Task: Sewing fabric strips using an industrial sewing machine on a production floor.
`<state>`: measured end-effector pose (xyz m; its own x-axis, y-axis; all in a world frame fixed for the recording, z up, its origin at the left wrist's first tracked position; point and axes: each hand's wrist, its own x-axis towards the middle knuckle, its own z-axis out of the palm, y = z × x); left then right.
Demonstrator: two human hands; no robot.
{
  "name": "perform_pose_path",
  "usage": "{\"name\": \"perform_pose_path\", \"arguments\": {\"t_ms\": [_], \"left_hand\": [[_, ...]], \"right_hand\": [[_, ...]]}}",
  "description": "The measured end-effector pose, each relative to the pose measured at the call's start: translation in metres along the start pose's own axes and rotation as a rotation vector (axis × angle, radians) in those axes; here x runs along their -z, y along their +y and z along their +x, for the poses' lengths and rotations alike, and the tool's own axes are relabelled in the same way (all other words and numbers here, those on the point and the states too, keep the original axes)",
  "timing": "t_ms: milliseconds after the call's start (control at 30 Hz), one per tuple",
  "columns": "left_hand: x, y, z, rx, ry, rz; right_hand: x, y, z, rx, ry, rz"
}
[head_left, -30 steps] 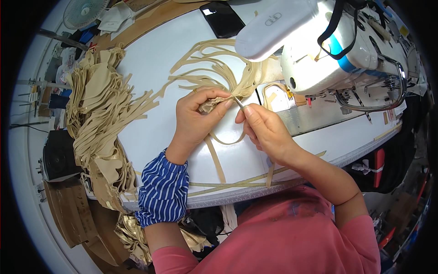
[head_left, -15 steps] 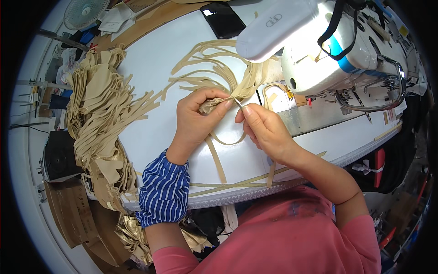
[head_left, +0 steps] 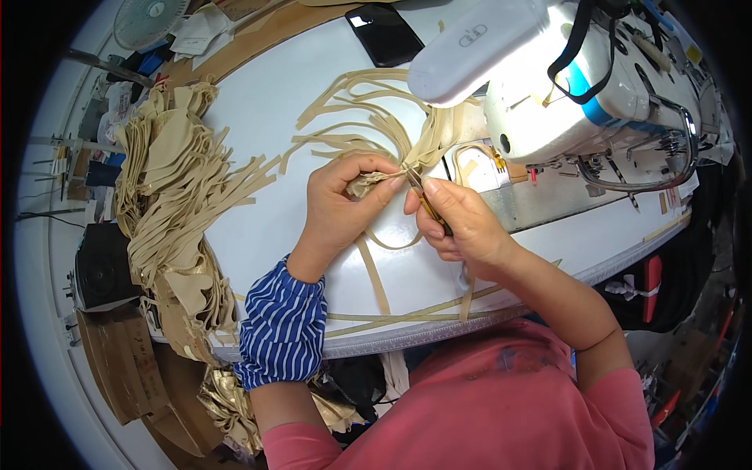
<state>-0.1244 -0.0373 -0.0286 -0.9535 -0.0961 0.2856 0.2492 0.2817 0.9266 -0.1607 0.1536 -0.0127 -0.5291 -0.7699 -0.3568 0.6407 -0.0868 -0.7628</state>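
Flat beige fabric strips (head_left: 427, 147) fan from a gathered end toward the worktop's (head_left: 262, 90) far edge; slanted dark-handled metal snips (head_left: 425, 204) meet that end.

Room left of phone (head_left: 385, 34), sewing machine (head_left: 540, 117) blocks right

You had bright glare on the white machine (head_left: 540, 117), upper right; lens distortion bowed your counter (head_left: 258, 94) and blackened corners.
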Motion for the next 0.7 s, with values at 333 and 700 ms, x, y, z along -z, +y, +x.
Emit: {"name": "perform_pose_path", "arguments": {"t_ms": [333, 700], "left_hand": [[0.001, -0.002, 0.002, 0.032, -0.089, -0.138], [0.002, 0.0, 0.002, 0.299, -0.12, -0.281]], "right_hand": [[0.009, 0.005, 0.009, 0.512, 0.161, -0.824], [0.001, -0.013, 0.005, -0.043, 0.005, -0.168]]}}
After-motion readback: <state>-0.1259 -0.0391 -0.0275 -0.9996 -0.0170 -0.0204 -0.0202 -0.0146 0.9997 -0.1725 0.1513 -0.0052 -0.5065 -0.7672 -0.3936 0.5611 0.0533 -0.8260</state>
